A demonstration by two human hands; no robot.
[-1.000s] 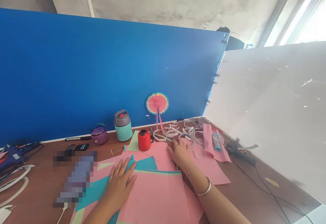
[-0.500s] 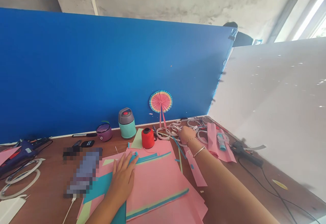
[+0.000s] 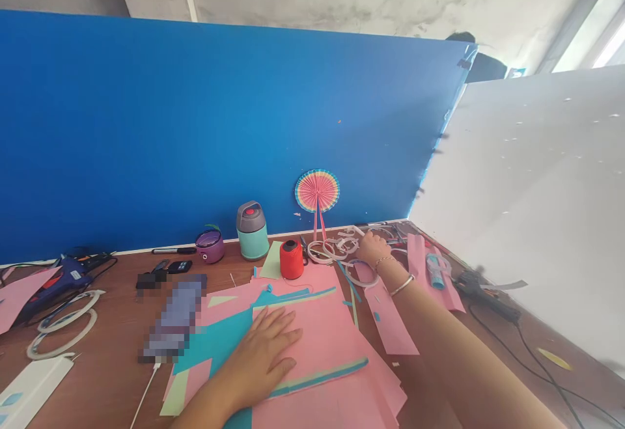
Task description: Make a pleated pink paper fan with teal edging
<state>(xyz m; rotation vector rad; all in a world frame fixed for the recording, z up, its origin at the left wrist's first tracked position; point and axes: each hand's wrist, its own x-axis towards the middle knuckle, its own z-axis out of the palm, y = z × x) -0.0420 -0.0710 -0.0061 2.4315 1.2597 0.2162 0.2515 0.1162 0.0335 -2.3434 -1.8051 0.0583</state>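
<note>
My left hand [image 3: 268, 354] lies flat with fingers spread on a pink sheet of paper [image 3: 317, 338] edged with blue and pale green strips. Teal paper [image 3: 229, 334] shows beneath it. At the back of the table, my right hand [image 3: 374, 247] is closed, with a white piece poking out by its fingers; its grip is partly hidden. Around that hand lie loose white rings of tape [image 3: 322, 252], including one ring [image 3: 361, 274] just in front of it. A red spool of thread [image 3: 291, 261] stands upright behind the pink sheet.
A round pleated paper fan [image 3: 317, 191] leans against the blue partition [image 3: 195, 123]. A teal flask [image 3: 252, 240] and purple cup [image 3: 209, 247] stand left of it. Glue guns [image 3: 493, 302] with cords lie right and left. A phone [image 3: 178, 318] rests at left.
My left hand has slid right, from the sheet's left edge onto the pink paper. My right hand stays among the tape rings, where one ring now shows nearer. The view has shifted slightly left.
</note>
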